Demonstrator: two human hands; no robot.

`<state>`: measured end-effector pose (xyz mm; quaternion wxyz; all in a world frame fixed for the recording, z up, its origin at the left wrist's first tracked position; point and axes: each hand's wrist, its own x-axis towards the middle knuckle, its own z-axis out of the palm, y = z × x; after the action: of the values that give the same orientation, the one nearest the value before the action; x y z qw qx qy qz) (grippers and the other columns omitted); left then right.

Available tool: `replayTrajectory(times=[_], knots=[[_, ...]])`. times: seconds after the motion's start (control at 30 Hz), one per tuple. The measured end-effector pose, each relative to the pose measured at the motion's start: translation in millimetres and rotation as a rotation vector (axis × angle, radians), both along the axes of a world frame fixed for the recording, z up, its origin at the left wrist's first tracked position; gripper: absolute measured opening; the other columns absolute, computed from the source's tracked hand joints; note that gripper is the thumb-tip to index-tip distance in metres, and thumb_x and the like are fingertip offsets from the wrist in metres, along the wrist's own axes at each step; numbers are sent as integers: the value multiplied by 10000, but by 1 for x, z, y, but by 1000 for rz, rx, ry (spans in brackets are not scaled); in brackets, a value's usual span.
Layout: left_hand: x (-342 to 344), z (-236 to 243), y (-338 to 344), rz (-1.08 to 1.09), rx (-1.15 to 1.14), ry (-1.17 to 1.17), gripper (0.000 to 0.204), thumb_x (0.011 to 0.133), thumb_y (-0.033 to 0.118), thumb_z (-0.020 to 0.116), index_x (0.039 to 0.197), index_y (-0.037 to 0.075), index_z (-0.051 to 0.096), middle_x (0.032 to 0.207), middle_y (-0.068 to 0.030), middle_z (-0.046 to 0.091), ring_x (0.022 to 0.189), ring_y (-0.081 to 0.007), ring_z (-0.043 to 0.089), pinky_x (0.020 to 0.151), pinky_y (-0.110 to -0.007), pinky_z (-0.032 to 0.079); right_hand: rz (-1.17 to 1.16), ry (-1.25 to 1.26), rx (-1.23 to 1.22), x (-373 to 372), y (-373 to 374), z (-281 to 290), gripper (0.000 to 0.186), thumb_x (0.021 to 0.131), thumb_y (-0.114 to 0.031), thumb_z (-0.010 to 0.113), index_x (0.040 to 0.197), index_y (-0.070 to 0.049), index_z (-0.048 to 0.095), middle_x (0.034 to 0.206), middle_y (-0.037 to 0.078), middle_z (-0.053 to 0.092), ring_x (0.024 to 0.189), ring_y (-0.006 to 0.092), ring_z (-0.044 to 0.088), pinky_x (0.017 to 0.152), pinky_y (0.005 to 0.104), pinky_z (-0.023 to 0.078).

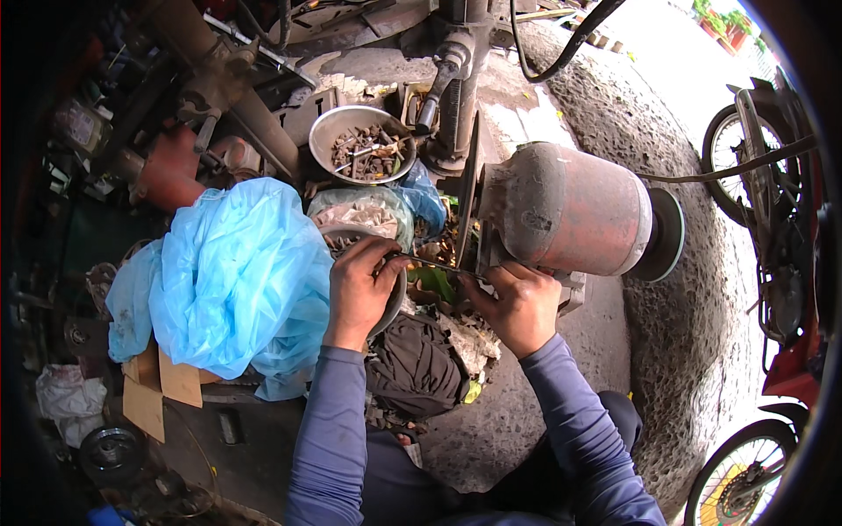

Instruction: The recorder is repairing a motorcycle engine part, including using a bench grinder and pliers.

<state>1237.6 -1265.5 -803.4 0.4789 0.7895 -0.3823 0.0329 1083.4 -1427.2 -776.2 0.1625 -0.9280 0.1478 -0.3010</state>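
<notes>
Between my hands a thin dark metal rod [431, 262] runs nearly level, its middle at the lower edge of the grinding wheel [471, 188]. My left hand [361, 287] pinches its left end between thumb and fingers. At the other end my right hand [517, 302] grips it, close under the body of the bench grinder [574, 209]. The grinder is a worn, reddish-grey motor with a second, dark wheel [668, 235] on its right side. Whether the rod touches the wheel I cannot tell. Below my left hand the rim of a grey bowl [395, 302] shows, mostly hidden.
A metal bowl [326, 140] of small rusty parts stands beyond my hands. Blue plastic sheeting [241, 280] heaps up at left over a cardboard box [143, 405]. Dark cloth [417, 364] lies between my forearms. Drill-press columns [460, 114] rise behind; motorbikes [772, 219] stand at right.
</notes>
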Motion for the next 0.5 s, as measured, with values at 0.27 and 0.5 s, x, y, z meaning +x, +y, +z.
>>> replayTrajectory(times=[0.27,0.5], knots=[[-1,4,3,10,-4,39,158,767,62,731,892,-2,659,842,-118,650,732,-278,646,640,-339,504,6,30,17,0,0,0,238,724,-300,784,668,-110,653,593,37,560,514,238,593,470,360,452],[-1,4,3,15,-4,35,153,766,55,731,890,-3,660,844,-115,652,728,-278,648,643,-340,509,5,48,0,0,0,0,224,754,-335,759,720,-128,680,615,27,581,527,223,604,469,360,458]])
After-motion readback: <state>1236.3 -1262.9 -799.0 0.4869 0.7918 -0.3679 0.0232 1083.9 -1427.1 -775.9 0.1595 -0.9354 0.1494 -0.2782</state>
